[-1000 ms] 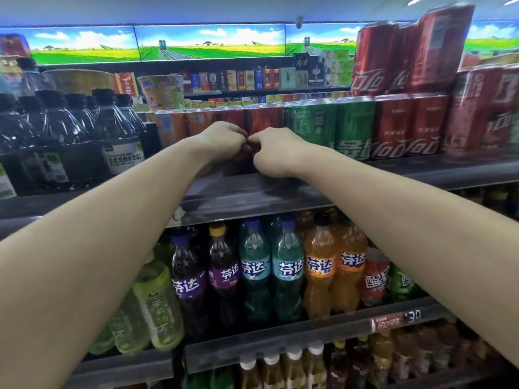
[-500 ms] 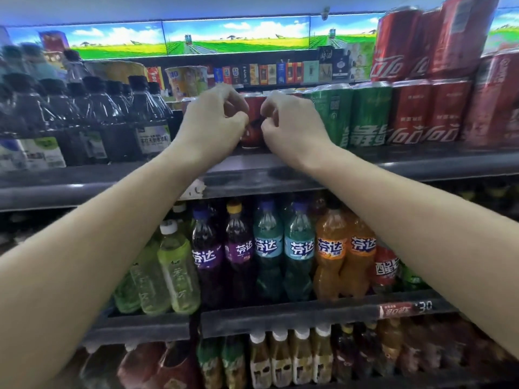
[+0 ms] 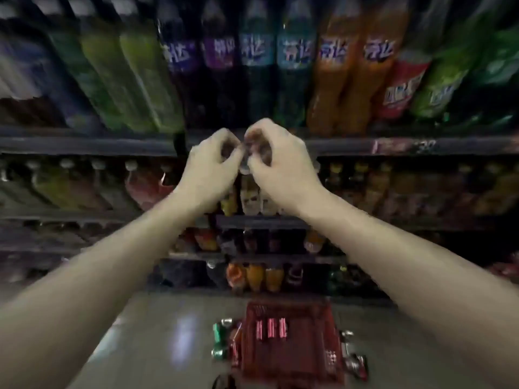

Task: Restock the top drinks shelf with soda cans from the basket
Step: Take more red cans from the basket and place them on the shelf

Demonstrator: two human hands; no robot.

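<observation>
**Hands Curled and Empty Before the Lower Shelves**

Both arms reached forward in a blurred head view that looked down across the drinks racks to the floor. The left hand [image 3: 212, 161] and the right hand [image 3: 276, 158] hung close together in front of a dark shelf edge [image 3: 84, 141], their fingertips nearly meeting. The fingers of each were curled inward toward the thumb, and as far as the blur allowed, neither hand had hold of anything; a small gap showed inside each curl.

Above the hands stood a row of soft-drink bottles: yellow-green ones [image 3: 146, 80] at the left, then purple bottles [image 3: 179, 57], teal bottles [image 3: 295, 54], orange bottles [image 3: 334, 68], a red-labelled bottle [image 3: 404, 85] and green bottles [image 3: 443, 80] at the far right. Below the shelf edge ran further rows of smaller bottles [image 3: 140, 183], too smeared to tell apart.

The red basket [image 3: 289, 341] sat on the pale floor [image 3: 157, 318] at the foot of the racks, well below the hands and between the two forearms. A green soda can [image 3: 217, 332] lay on the floor just beside the basket's left wall, with other cans around it, and more cans [image 3: 355, 360] lay just beside its right wall. What lay inside the basket could not be made out, and the top drinks shelf was out of view
</observation>
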